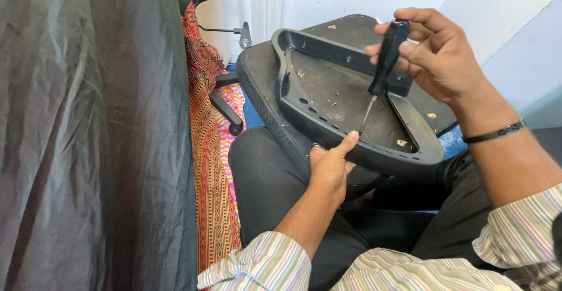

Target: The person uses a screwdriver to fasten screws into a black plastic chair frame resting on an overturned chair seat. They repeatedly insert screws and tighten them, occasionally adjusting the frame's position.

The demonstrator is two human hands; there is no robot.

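An upturned chair seat (345, 92) is propped on the lap, its underside facing up, with a black plastic armrest frame (304, 106) lying across it. The right hand (436, 54), at about one o'clock in the view, is closed around the black handle of a screwdriver (386, 57); the thin shaft runs down toward six o'clock and its tip is set at the inner rim of the frame, just beside the left thumb. The left hand (331, 168), near the centre, is wrapped over the near edge of the seat, fingers hidden beneath, thumb pressed on the frame.

A slip is judged the main risk: the tip sits very close to the thumb, so a skid off the screw head under downward force could drive it into the hand. The seat is balanced on the knees only, and a turning push could tilt it or roll it toward nine o'clock, where a patterned cloth (205, 150) and a grey curtain (88, 133) hang. Small loose screws (332, 99) lie on the board and could be shaken off and lost. Whether the tip is seated in a screw cannot be told.
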